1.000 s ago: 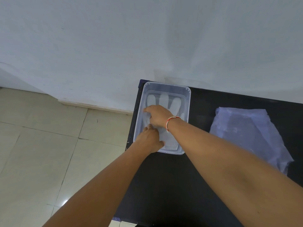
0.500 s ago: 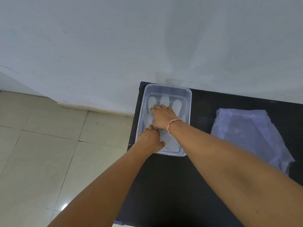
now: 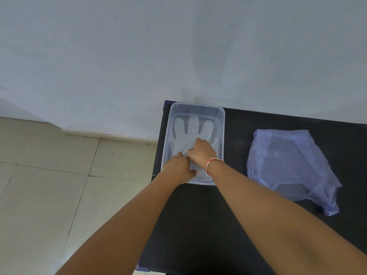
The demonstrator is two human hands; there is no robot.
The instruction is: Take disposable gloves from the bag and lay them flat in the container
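Observation:
A clear plastic container (image 3: 222,124) stands at the far left corner of the black table (image 3: 234,205). A translucent disposable glove (image 3: 193,128) lies flat inside it, fingers pointing toward the wall. Both hands rest in the container's near half. My left hand (image 3: 178,168) presses on the glove's cuff end near the left wall. My right hand (image 3: 200,150), with a red and white band at the wrist, presses on the glove's palm area with fingers curled down. The pale blue plastic bag (image 3: 292,165) lies crumpled on the table to the right, apart from both hands.
A white wall runs just behind the container. The table's left edge lies beside the container, with beige floor tiles (image 3: 49,185) below it. Bare black tabletop lies between the container and the bag.
My right hand has slid back from the glove's fingers toward its palm, uncovering the fingers. My left hand has stayed at the cuff. The view has shifted slightly.

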